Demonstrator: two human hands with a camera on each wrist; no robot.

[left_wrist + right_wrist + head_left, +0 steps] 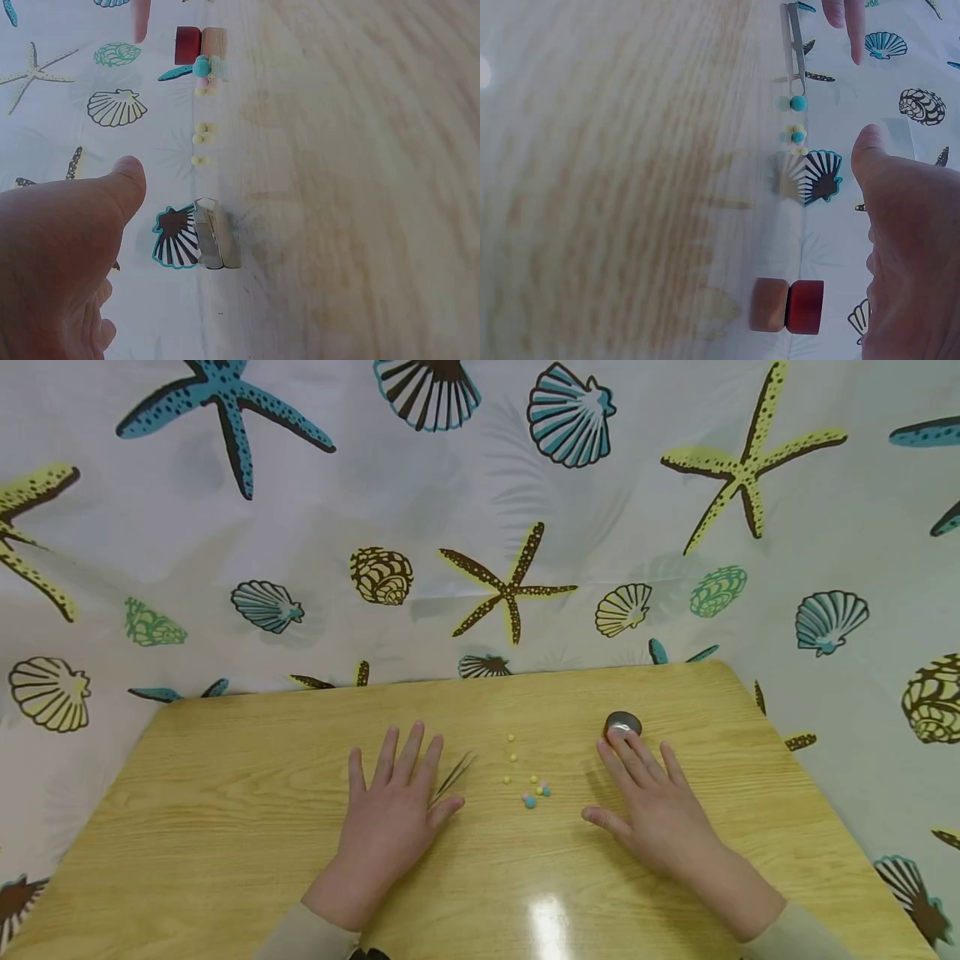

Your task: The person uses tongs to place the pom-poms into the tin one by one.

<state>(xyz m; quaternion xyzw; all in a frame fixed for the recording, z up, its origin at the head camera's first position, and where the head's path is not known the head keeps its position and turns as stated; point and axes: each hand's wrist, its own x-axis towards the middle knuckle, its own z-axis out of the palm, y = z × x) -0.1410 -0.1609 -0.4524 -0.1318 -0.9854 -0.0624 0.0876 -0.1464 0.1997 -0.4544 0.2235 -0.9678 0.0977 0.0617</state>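
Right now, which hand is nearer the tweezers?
Left: the left hand is close to the tweezers, on their left; the right hand is farther off, to their right, beyond the small balls.

Two hands [392, 806], nine balls [530, 802], one tweezers [796, 43], one container [624, 720]

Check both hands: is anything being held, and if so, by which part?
Nothing is held. The left hand is spread near the tweezers, and the right hand is spread near the small red container.
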